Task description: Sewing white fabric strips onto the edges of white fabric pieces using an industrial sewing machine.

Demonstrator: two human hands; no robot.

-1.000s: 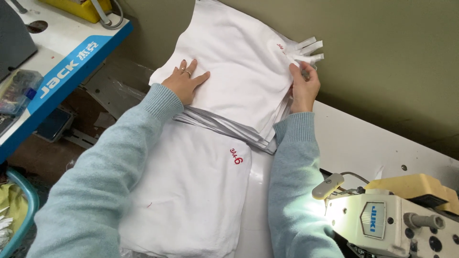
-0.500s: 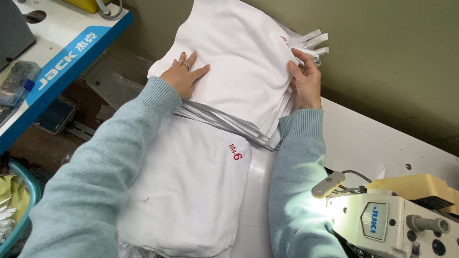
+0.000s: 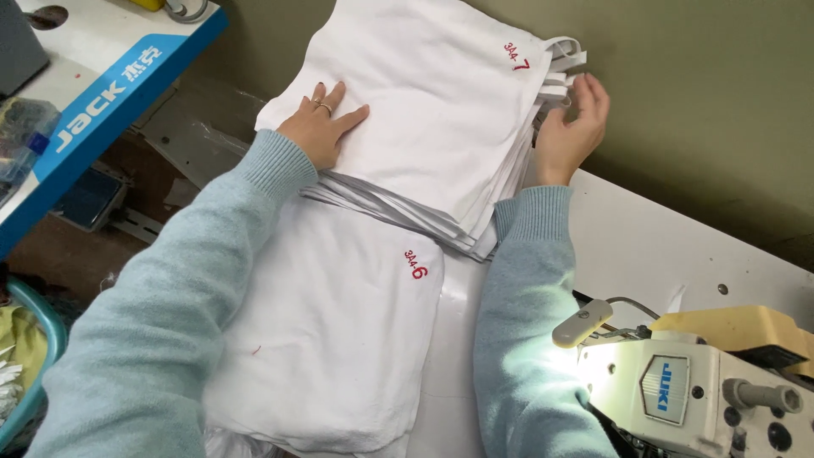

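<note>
While both sleeved arms reach up from the lower edge of the head view, the left hand (image 3: pixel 320 127) lies flat, fingers spread apart, on the near left corner of the upper stack of white fabric pieces (image 3: pixel 441 110), pressing down and grasping nothing. A ring shows on one finger of that hand. The right hand (image 3: pixel 570 127) stands at the three o'clock edge of the same stack, fingers slightly curled and open against the layered edges; whether any layer is pinched cannot be told. White strips (image 3: pixel 564 64) jut from the stack's far right corner, just above those fingers.

The upper stack sits toward twelve o'clock, tilted, its near edge overlapping a lower stack of white fabric (image 3: pixel 331 339) that runs toward six o'clock. Each top piece carries a small red mark near its right corner. Both stacks rest on a white table (image 3: pixel 644 246), which extends toward four o'clock.

At five o'clock, a cream and white sewing machine (image 3: pixel 704 382) stands with its small lamp (image 3: pixel 581 322) lit, touching nothing of the fabric. At ten o'clock, a second white table with a blue edge band (image 3: pixel 110 93) stands apart from the stacks. A teal basket rim (image 3: pixel 42 339) shows at eight o'clock, beside the left sleeve (image 3: pixel 161 339).
</note>
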